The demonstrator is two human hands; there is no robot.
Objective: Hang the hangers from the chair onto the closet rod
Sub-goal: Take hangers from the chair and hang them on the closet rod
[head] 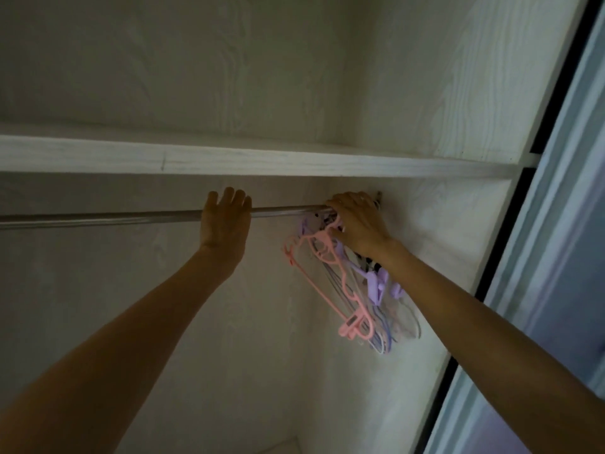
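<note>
Metal rod [98, 219] runs across the closet just under the white shelf [229, 160], and its long left part is bare, with free room below it down to the closet floor. The left hand [226, 221] lies against the rod from the front, fingers straight and close together, reaching up over it; it holds nothing. Between the two hands a short piece of rod is free. The right hand [358, 221] is at the right end of the rod, near the side wall [442, 224], fingers bent around the tops of the hangers [353, 290]. This bunch, pink and purple, hangs down tilted toward the wall. If the hooks already sit on the rod I cannot tell.
</note>
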